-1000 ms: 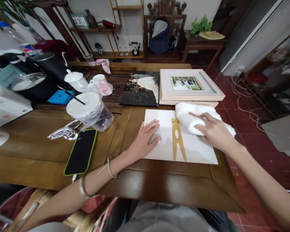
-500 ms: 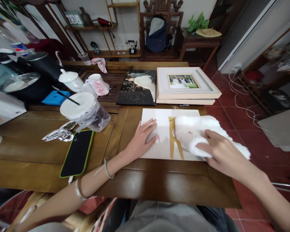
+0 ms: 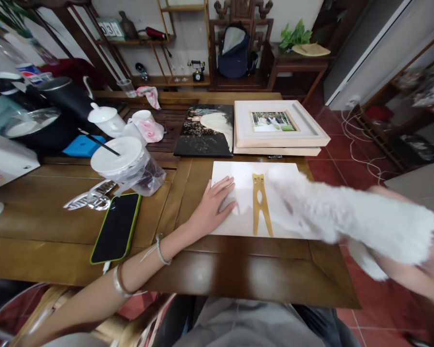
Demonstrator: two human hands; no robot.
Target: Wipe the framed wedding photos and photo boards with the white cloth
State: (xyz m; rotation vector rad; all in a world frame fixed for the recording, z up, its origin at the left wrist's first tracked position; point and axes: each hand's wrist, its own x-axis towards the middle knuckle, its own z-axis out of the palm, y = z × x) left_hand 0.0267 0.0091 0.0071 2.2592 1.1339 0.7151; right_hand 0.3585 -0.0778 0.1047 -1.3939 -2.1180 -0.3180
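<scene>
My left hand lies flat with fingers stretched out on the left part of a white board. A gold A-shaped bracket with two legs rests at the middle of the board. Off past the table's right side, my right hand grips a white fluffy cloth. Both hand and cloth are smeared by motion, and the cloth covers part of the fingers. The cloth's far end trails over the right part of the board.
Beyond the board lie a dark wedding photo panel and stacked pale frames. On the left are a phone, a lidded cup with a straw, silver foil-like pieces and a blue box. Red floor tiles border the table's right edge.
My right hand has swung to the right, pulling the cloth off the board's middle, and the whole bracket now shows. My left hand stays in place.
</scene>
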